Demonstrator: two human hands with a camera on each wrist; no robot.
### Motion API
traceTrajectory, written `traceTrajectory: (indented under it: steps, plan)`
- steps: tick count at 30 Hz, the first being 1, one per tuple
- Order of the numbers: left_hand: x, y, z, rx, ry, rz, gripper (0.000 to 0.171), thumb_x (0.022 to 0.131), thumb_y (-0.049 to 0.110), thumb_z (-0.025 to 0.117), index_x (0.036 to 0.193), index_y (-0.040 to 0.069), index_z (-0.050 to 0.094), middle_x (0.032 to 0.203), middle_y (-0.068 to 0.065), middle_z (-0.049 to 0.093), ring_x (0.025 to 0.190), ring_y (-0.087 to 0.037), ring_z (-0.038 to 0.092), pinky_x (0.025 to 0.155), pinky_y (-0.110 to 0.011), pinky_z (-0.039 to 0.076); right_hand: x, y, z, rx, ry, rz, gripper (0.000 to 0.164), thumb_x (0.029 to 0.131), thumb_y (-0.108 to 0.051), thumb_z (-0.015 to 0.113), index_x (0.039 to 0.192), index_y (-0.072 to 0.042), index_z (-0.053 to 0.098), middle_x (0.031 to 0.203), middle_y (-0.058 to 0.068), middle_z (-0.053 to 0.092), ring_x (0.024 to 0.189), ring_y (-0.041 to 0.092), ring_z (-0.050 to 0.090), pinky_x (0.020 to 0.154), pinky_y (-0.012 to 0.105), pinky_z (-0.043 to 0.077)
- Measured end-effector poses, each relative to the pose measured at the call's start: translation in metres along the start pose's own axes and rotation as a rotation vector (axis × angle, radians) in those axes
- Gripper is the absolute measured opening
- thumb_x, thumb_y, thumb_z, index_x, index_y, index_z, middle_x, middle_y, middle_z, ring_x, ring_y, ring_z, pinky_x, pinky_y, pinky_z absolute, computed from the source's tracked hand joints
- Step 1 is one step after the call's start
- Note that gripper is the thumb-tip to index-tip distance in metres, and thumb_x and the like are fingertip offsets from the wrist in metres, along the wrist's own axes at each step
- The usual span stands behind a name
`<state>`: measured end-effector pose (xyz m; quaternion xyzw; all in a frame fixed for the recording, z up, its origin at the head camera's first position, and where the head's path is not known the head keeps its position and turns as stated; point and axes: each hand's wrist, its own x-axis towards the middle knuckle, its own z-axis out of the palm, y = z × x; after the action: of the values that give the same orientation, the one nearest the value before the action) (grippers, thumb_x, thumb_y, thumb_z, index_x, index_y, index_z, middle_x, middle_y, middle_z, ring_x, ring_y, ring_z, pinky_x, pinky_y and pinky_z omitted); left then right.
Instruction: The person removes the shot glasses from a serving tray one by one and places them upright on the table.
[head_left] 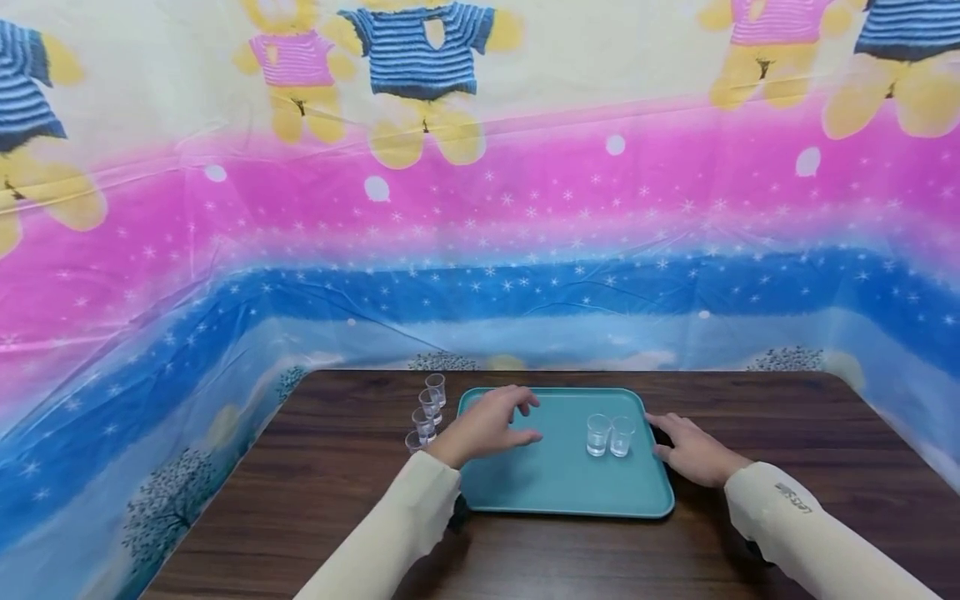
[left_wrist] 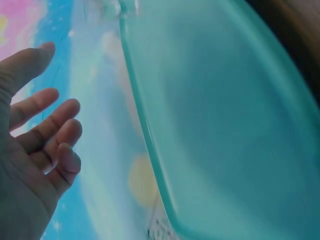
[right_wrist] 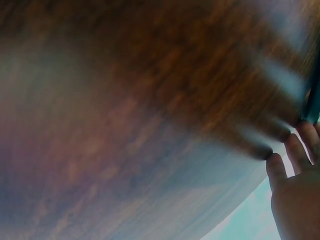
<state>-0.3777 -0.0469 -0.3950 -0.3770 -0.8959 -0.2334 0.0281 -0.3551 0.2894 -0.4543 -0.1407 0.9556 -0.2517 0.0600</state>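
Note:
A teal tray [head_left: 555, 492] lies on the dark wooden table. Two small clear glasses [head_left: 597, 435] stand side by side on its right half. My left hand [head_left: 491, 425] hovers over the tray's left part, fingers loosely bent and thumb apart, holding nothing; the left wrist view shows the same bare palm [left_wrist: 25, 170] beside the tray's rim [left_wrist: 145, 130]. At the tray's right edge, my right hand [head_left: 697, 450] rests with fingers extended against or right beside the rim. In the right wrist view, its fingertips [right_wrist: 275, 162] reach the table surface near a dark edge.
Several more small clear glasses [head_left: 423, 425] stand in a row left of the tray, partly behind my left forearm. A patterned cloth [head_left: 480, 292] hangs behind and around the wooden table [head_left: 322, 467].

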Motion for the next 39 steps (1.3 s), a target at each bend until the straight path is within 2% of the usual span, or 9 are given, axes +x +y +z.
traceTrajectory:
  steps: [5, 9, 12, 16, 21, 26, 39]
  plan:
    - [0.025, 0.019, 0.015, -0.028, -0.073, -0.053, 0.046, 0.085, 0.033, 0.072, 0.125, 0.014, 0.058, 0.109, -0.005, 0.06, 0.089, -0.012, 0.057, 0.069, -0.027, 0.047, -0.002, -0.001, 0.001, 0.015, 0.007, 0.005, 0.053, 0.097, -0.015, 0.05, 0.144, 0.003, 0.032, 0.142, 0.03, 0.03, 0.13, 0.05, 0.024, 0.096, 0.064, 0.028]
    - [0.041, 0.032, 0.027, -0.003, -0.136, -0.089, 0.052, 0.084, 0.034, 0.073, 0.129, 0.015, 0.056, 0.11, -0.004, 0.06, 0.092, -0.013, 0.058, 0.071, -0.027, 0.048, -0.003, -0.004, 0.002, 0.043, 0.005, 0.017, 0.053, 0.098, -0.015, 0.049, 0.145, 0.003, 0.031, 0.144, 0.031, 0.027, 0.131, 0.05, 0.021, 0.096, 0.065, 0.026]
    - [0.048, 0.04, 0.036, 0.034, -0.155, -0.121, 0.054, 0.083, 0.036, 0.074, 0.129, 0.017, 0.056, 0.11, -0.002, 0.061, 0.09, -0.01, 0.057, 0.072, -0.027, 0.048, -0.002, -0.008, 0.004, 0.062, -0.004, 0.024, 0.053, 0.098, -0.015, 0.049, 0.145, 0.003, 0.03, 0.145, 0.032, 0.024, 0.132, 0.051, 0.019, 0.097, 0.065, 0.025]
    - [0.053, 0.048, 0.043, 0.041, -0.138, -0.139, 0.05, 0.084, 0.035, 0.073, 0.128, 0.017, 0.057, 0.108, -0.001, 0.061, 0.087, -0.008, 0.056, 0.07, -0.026, 0.048, -0.001, -0.011, 0.005, 0.065, -0.003, 0.033, 0.053, 0.098, -0.014, 0.049, 0.145, 0.002, 0.031, 0.145, 0.032, 0.024, 0.132, 0.051, 0.019, 0.097, 0.065, 0.025]
    - [0.057, 0.053, 0.045, 0.032, -0.096, -0.145, 0.044, 0.086, 0.031, 0.071, 0.125, 0.014, 0.059, 0.103, -0.001, 0.061, 0.082, -0.007, 0.054, 0.065, -0.025, 0.047, 0.0, -0.009, 0.003, 0.046, 0.003, 0.035, 0.053, 0.098, -0.015, 0.048, 0.146, 0.0, 0.03, 0.145, 0.03, 0.026, 0.131, 0.05, 0.022, 0.096, 0.065, 0.026]
    - [0.06, 0.054, 0.048, 0.055, -0.083, -0.14, 0.04, 0.087, 0.029, 0.07, 0.122, 0.012, 0.061, 0.099, -0.001, 0.06, 0.077, -0.006, 0.052, 0.062, -0.022, 0.045, 0.002, -0.008, 0.003, 0.035, -0.001, 0.043, 0.054, 0.099, -0.017, 0.048, 0.147, -0.001, 0.029, 0.147, 0.031, 0.021, 0.132, 0.05, 0.019, 0.097, 0.066, 0.024]
    - [0.062, 0.052, 0.051, 0.083, -0.054, -0.099, 0.035, 0.087, 0.028, 0.07, 0.118, 0.011, 0.063, 0.096, -0.001, 0.059, 0.075, -0.007, 0.05, 0.061, -0.021, 0.045, -0.003, 0.0, 0.002, 0.037, 0.007, 0.043, 0.054, 0.098, -0.017, 0.048, 0.147, -0.001, 0.029, 0.146, 0.03, 0.023, 0.132, 0.05, 0.019, 0.097, 0.066, 0.025]
